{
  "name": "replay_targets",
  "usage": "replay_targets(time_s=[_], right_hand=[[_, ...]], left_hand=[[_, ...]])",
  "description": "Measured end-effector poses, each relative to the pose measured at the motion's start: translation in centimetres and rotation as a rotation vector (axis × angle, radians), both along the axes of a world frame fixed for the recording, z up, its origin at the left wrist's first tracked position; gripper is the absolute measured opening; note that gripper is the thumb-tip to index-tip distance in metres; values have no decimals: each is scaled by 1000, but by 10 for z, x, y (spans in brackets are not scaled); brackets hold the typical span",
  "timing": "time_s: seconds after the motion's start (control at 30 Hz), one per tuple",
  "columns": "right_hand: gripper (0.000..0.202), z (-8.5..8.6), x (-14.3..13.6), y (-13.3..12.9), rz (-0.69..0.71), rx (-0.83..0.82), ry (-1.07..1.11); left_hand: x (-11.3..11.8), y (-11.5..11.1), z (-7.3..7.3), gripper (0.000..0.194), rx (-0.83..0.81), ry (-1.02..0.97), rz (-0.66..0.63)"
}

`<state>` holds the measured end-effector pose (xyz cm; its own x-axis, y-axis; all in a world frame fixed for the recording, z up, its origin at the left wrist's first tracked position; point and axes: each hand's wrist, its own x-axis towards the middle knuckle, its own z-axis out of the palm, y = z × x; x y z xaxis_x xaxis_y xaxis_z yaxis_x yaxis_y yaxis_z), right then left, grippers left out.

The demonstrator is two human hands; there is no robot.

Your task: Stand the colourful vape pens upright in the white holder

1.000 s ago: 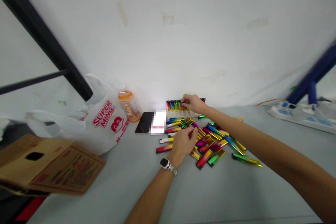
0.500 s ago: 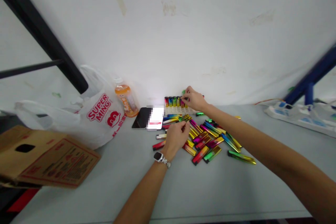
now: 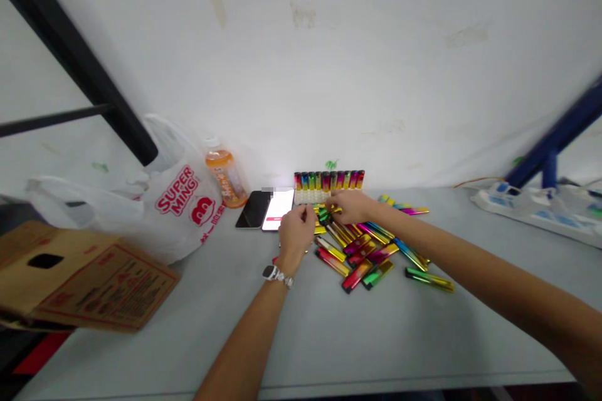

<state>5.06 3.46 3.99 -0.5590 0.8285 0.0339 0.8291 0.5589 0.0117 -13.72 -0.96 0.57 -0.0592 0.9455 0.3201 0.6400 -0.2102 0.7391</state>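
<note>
Shiny multicoloured lighters [image 3: 360, 250] lie in a loose pile on the grey table [image 3: 329, 338]. Behind them, a row of upright lighters [image 3: 326, 180] stands in a white rack [image 3: 308, 197] against the wall. My right hand [image 3: 350, 205] reaches down over the back of the pile, fingers bent together by a green and gold lighter; whether it grips one is hidden. At the pile's left side is my left hand [image 3: 297, 225], its fingers curled closed, and what they hold, if anything, is too small to make out.
Two phones [image 3: 254, 209] lie left of the rack, one lit. Farther left are an orange drink bottle [image 3: 226, 177], a white plastic bag [image 3: 174, 213] and a cardboard box [image 3: 108, 288]. White power strips [image 3: 531, 213] sit at the right, near a blue post [image 3: 555, 131].
My right hand has come down from the rack's row to the pile, uncovering the row's right part. My left hand has shifted left, showing more lighters near the middle.
</note>
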Motion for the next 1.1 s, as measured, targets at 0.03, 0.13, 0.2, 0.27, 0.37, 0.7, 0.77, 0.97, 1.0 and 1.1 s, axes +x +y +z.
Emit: replay_targets(time_s=[0.03, 0.13, 0.2, 0.27, 0.37, 0.7, 0.77, 0.97, 1.0, 1.1], right_hand=[[29, 1, -1, 0, 8, -33, -33], [32, 7, -6, 3, 0, -71, -82], [30, 11, -10, 5, -4, -71, -83], [25, 14, -11, 7, 0, -62, -78], [21, 17, -6, 6, 12, -50, -64], [20, 6, 17, -50, -32, -289, 863], [19, -4, 10, -65, -62, -290, 935], [27, -24, 1, -84, -152, -300, 1139], [30, -25, 2, -85, -181, -293, 1164], [36, -27, 9, -87, -226, -283, 1254]], left_hand=[[-1, 1, -1, 43, -2, -15, 11], [-3, 2, -2, 43, -14, -40, 20], [-4, 3, -3, 44, -15, -46, 6], [-5, 2, -3, 44, -8, -53, -4], [-6, 2, -2, 42, 21, -73, -1], [17, -11, 4, 26, 169, -312, -250], [26, -16, 5, 26, 202, -297, -308], [36, -22, 4, 20, 237, -303, -366], [36, -23, 5, 20, 233, -310, -369], [35, -25, 5, 20, 178, -320, -395]])
